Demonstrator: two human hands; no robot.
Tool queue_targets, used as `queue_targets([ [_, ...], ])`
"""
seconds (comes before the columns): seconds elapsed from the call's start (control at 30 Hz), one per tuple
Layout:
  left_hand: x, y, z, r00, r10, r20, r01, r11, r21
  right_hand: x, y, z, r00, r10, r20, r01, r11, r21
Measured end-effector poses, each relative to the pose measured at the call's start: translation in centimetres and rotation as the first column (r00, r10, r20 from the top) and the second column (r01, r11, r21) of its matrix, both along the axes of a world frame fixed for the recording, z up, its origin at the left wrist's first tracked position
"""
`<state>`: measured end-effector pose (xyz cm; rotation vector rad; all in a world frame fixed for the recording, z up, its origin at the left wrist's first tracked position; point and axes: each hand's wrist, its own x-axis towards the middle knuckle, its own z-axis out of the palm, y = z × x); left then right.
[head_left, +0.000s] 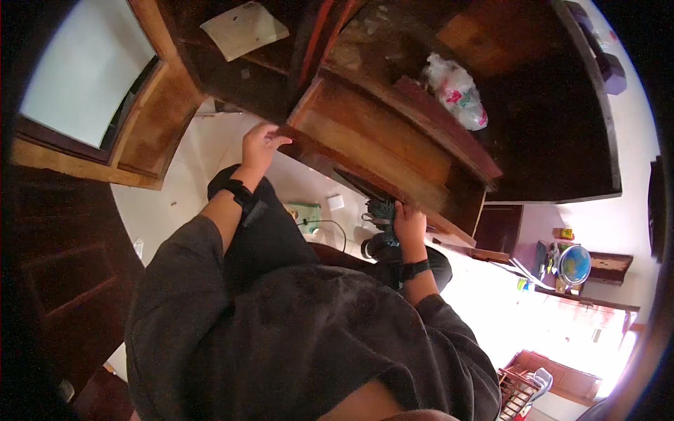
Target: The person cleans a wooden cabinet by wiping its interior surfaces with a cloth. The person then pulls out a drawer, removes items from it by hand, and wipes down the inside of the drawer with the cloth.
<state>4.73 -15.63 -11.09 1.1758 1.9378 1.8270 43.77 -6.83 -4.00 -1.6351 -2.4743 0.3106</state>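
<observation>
An open wooden drawer point(379, 140) juts out from a dark cabinet. At its left front corner is my left hand point(258, 149), thumb and fingers closed against the drawer's edge. My right hand point(409, 224) is closed near the drawer's front, towards the right, with a dark fringed cloth point(380, 214) beside its fingers. Whether that hand grips the cloth or the drawer front is hard to tell. The visible inside of the drawer is bare wood. A reddish board point(449, 130) lies along the cabinet just above the drawer.
A plastic bag point(456, 91) lies in the cabinet's right compartment, a pale flat packet point(244, 30) in the left. An open door point(144, 119) stands at left. On the floor are a white block point(335, 202) and a green item point(305, 214). A globe point(574, 264) is at right.
</observation>
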Motion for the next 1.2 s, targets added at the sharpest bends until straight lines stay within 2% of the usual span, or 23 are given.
queue_targets([
  [0.07,0.5,1.6,0.1,0.979,0.086,0.185,-0.090,0.996,0.013,-0.9,1.1,0.5,0.997,-0.061,0.044,0.061,0.998,0.000],
  [0.1,0.6,1.5,-0.1,0.986,0.154,0.072,-0.147,0.985,-0.093,-0.7,1.3,0.2,0.999,-0.038,-0.003,0.038,0.999,0.000],
  [0.2,0.3,1.9,-0.9,0.961,0.125,0.247,-0.129,0.992,-0.002,-0.4,1.6,-0.4,0.999,0.046,-0.019,-0.044,0.995,0.091],
  [0.3,0.1,1.1,2.6,0.993,0.121,0.005,-0.120,0.989,-0.089,-0.6,1.9,-0.2,1.000,0.030,0.005,-0.030,0.999,0.038],
  [0.4,-0.9,3.0,0.1,0.995,0.104,0.010,-0.102,0.988,-0.113,0.3,4.3,-1.5,0.990,0.076,0.122,-0.077,0.997,0.004],
  [0.43,-1.1,4.0,1.0,0.991,0.133,-0.022,-0.135,0.984,-0.121,-0.1,5.3,-1.8,0.995,0.100,0.026,-0.103,0.988,0.119],
  [0.5,0.0,6.5,3.5,0.981,0.180,-0.075,-0.190,0.971,-0.148,-1.1,8.5,-2.9,0.999,0.038,-0.002,-0.037,0.987,0.157],
  [0.6,0.2,11.4,4.5,0.939,0.343,0.037,-0.336,0.934,-0.117,-2.3,13.5,-3.7,0.999,-0.040,0.013,0.037,0.987,0.156],
  [0.63,0.1,12.4,4.9,0.906,0.414,0.091,-0.391,0.900,-0.194,-2.8,14.6,-3.2,0.998,-0.064,0.029,0.059,0.988,0.145],
  [0.73,1.9,11.2,2.9,0.940,0.291,0.179,-0.265,0.951,-0.159,-3.4,16.2,-2.7,0.980,-0.191,0.048,0.190,0.982,0.021],
  [0.77,2.5,10.7,0.1,0.941,0.197,0.276,-0.160,0.976,-0.150,-3.5,16.8,-2.9,0.990,-0.138,0.004,0.138,0.989,0.049],
  [0.87,4.1,6.9,-4.0,0.974,0.174,0.143,-0.125,0.945,-0.303,-2.5,16.4,-3.7,0.993,0.001,-0.115,0.017,0.988,0.153],
  [0.93,5.1,5.3,-7.0,0.956,0.157,0.250,-0.070,0.944,-0.324,-2.9,16.1,-3.6,0.976,0.083,-0.200,-0.028,0.963,0.267],
  [0.97,5.7,4.7,-7.7,0.941,0.149,0.305,-0.043,0.943,-0.329,-3.1,16.2,-3.3,0.984,0.085,-0.154,-0.035,0.953,0.301],
  [1.03,7.7,4.4,-7.7,0.862,-0.054,0.505,0.231,0.927,-0.295,-3.2,15.3,-2.1,0.998,0.018,-0.055,-0.005,0.975,0.223],
  [1.07,8.4,4.8,-6.3,0.792,-0.147,0.593,0.353,0.902,-0.248,-3.8,15.3,-1.6,1.000,-0.006,-0.005,0.007,0.981,0.192],
  [1.1,9.1,4.5,-2.0,0.682,-0.224,0.696,0.520,0.818,-0.247,-3.9,15.6,-2.2,0.998,-0.052,0.021,0.047,0.981,0.187],
  [1.2,11.2,7.1,-7.4,0.688,-0.360,0.630,0.576,0.799,-0.173,-3.2,16.2,-3.8,0.996,-0.051,0.079,0.032,0.973,0.230],
])
